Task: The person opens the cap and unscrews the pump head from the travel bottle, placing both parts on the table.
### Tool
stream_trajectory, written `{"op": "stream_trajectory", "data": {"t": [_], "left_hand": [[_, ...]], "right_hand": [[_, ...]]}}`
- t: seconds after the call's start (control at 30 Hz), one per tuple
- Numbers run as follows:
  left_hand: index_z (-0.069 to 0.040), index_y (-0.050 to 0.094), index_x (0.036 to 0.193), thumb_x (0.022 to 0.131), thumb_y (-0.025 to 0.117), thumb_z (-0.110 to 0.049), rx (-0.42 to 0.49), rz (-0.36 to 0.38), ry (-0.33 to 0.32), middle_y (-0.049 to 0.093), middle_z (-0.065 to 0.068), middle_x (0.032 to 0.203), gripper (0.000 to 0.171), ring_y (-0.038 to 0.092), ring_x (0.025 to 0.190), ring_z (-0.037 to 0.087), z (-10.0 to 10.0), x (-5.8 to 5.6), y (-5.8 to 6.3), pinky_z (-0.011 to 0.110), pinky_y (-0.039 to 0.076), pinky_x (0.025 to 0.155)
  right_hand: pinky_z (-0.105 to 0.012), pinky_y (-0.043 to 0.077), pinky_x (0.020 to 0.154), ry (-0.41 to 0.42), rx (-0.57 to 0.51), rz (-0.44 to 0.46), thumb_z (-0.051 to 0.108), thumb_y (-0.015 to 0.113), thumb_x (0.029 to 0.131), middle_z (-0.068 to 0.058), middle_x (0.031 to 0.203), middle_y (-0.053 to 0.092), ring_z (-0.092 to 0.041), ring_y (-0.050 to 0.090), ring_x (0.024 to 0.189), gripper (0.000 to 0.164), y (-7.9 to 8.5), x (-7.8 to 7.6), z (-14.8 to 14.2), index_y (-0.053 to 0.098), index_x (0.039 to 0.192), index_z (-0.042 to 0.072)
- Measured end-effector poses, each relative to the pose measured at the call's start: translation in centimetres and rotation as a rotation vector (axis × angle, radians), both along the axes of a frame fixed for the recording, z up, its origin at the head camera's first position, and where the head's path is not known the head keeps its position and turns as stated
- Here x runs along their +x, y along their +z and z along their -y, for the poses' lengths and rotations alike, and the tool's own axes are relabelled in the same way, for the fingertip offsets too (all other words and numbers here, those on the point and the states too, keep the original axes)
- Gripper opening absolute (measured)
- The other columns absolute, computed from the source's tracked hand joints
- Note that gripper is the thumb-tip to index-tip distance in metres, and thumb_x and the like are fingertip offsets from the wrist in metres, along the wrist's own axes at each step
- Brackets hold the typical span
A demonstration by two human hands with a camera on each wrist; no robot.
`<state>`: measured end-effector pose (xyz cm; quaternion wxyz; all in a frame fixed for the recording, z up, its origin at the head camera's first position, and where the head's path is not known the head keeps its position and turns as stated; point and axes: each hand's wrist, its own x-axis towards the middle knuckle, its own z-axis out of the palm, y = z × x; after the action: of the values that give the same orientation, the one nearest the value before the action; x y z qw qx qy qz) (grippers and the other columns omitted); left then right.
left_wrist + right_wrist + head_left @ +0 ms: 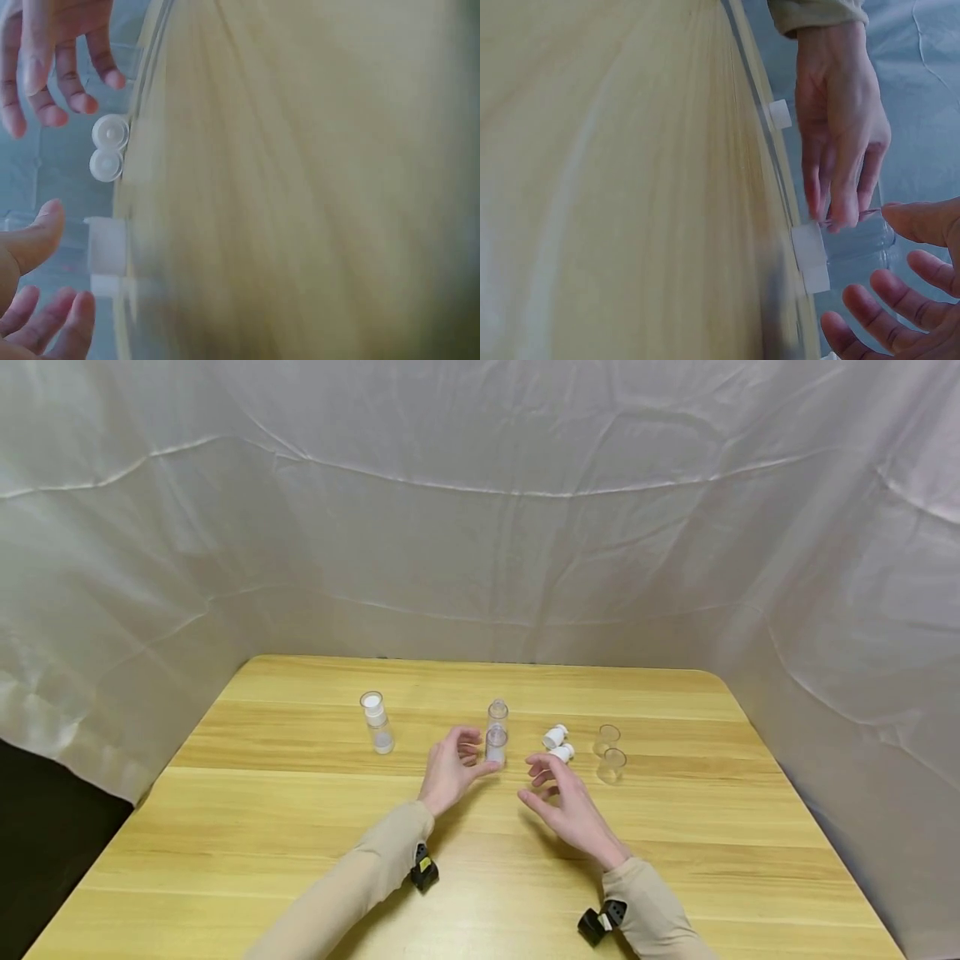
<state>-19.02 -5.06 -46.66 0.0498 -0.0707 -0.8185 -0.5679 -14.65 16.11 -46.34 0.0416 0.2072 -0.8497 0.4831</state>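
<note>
Two clear bottles with whitish bottoms stand one behind the other mid-table, a front bottle and a rear bottle. My left hand is beside the front one, thumb and fingers spread to either side of it. A gap shows between thumb and fingers in the left wrist view, where the bottle's white lower part appears beyond them. My right hand hovers over the table to the right, fingers loosely bent and holding nothing. Just beyond its fingertips lie two white pump heads.
At the left stands another bottle with a white top and a clear cover. Two clear caps are on the right, past the pump heads. The wooden table has a pale curtain hanging behind it and at its sides.
</note>
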Motion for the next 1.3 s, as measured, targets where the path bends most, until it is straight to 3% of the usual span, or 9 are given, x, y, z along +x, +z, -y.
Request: {"op": "stream_trajectory", "data": {"t": [0.13,0.27,0.47,0.6,0.7,0.83,0.97,1.07,1.3], "left_hand": [[0.004,0.058,0.123,0.079,0.083,-0.008,0.015,-0.137,0.001,0.066,0.025,0.119,0.052,0.065,0.11,0.04,1.2,0.2,0.7,0.042,0.059,0.1],[0.004,0.06,0.12,0.081,0.082,-0.007,-0.017,-0.375,0.034,0.069,0.021,0.116,0.046,0.067,0.108,0.037,2.7,0.4,1.5,0.042,0.059,0.1],[0.006,0.06,0.117,0.079,0.082,-0.003,-0.089,-0.799,0.211,0.068,0.022,0.112,0.045,0.064,0.109,0.034,5.1,0.1,2.9,0.033,0.05,0.108],[0.007,0.056,0.12,0.076,0.084,-0.003,-0.044,-0.889,0.381,0.061,0.025,0.117,0.053,0.055,0.115,0.029,6.9,-0.6,3.4,0.027,0.04,0.113],[0.005,0.049,0.129,0.073,0.088,-0.011,-0.01,-0.812,0.51,0.053,0.024,0.129,0.07,0.046,0.125,0.025,8.3,-1.0,3.5,0.035,0.035,0.118],[-0.003,0.035,0.145,0.07,0.093,-0.024,0.039,-0.542,0.561,0.036,0.019,0.15,0.097,0.032,0.143,0.027,10.1,-1.2,3.2,0.049,0.025,0.126],[-0.01,0.017,0.157,0.074,0.091,-0.03,0.071,-0.2,0.471,0.021,0.016,0.163,0.113,0.02,0.153,0.032,11.4,-1.1,2.6,0.053,0.017,0.13],[-0.008,0.008,0.16,0.079,0.087,-0.027,0.082,-0.01,0.373,0.02,0.018,0.166,0.115,0.017,0.156,0.035,12.1,-1.3,2.0,0.051,0.016,0.131],[0.003,0.022,0.155,0.085,0.081,-0.015,0.134,0.15,0.252,0.036,0.026,0.157,0.093,0.035,0.149,0.039,12.6,-1.7,1.0,0.044,0.029,0.128]], "right_hand": [[-0.041,0.063,0.083,0.0,-0.005,0.005,0.007,0.074,0.09,-0.022,0.113,0.062,-0.036,0.063,0.101,0.046,0.0,0.0,-0.1,0.053,0.13,-0.003],[-0.041,0.063,0.084,0.001,-0.009,0.012,0.009,0.074,0.09,-0.021,0.114,0.062,-0.034,0.063,0.102,0.045,-0.1,0.0,-0.2,0.053,0.13,-0.002],[-0.04,0.062,0.085,-0.002,-0.009,0.016,0.01,0.073,0.091,-0.02,0.114,0.062,-0.03,0.063,0.103,0.045,-0.1,0.0,-0.4,0.054,0.13,-0.001],[-0.039,0.062,0.085,0.0,-0.007,0.014,0.01,0.073,0.091,-0.02,0.114,0.062,-0.03,0.064,0.103,0.044,0.0,0.0,-0.5,0.054,0.13,-0.001],[-0.038,0.062,0.085,0.001,-0.007,0.018,0.01,0.073,0.091,-0.02,0.114,0.062,-0.03,0.063,0.102,0.044,0.0,0.0,-0.5,0.054,0.13,-0.001],[-0.037,0.062,0.085,0.002,-0.009,0.02,0.009,0.073,0.091,-0.02,0.114,0.062,-0.03,0.063,0.102,0.044,0.0,0.0,-0.5,0.054,0.13,-0.002],[-0.039,0.062,0.085,0.004,-0.007,0.018,0.009,0.073,0.092,-0.021,0.114,0.062,-0.031,0.063,0.103,0.044,0.0,0.1,-0.6,0.053,0.13,-0.002],[-0.039,0.062,0.085,0.004,-0.005,0.019,0.009,0.072,0.092,-0.021,0.113,0.062,-0.031,0.063,0.103,0.044,-0.1,0.0,-0.6,0.053,0.13,-0.002],[-0.039,0.062,0.085,0.003,-0.005,0.024,0.009,0.072,0.092,-0.02,0.113,0.062,-0.03,0.063,0.103,0.045,0.0,0.1,-0.6,0.053,0.131,-0.002]]}}
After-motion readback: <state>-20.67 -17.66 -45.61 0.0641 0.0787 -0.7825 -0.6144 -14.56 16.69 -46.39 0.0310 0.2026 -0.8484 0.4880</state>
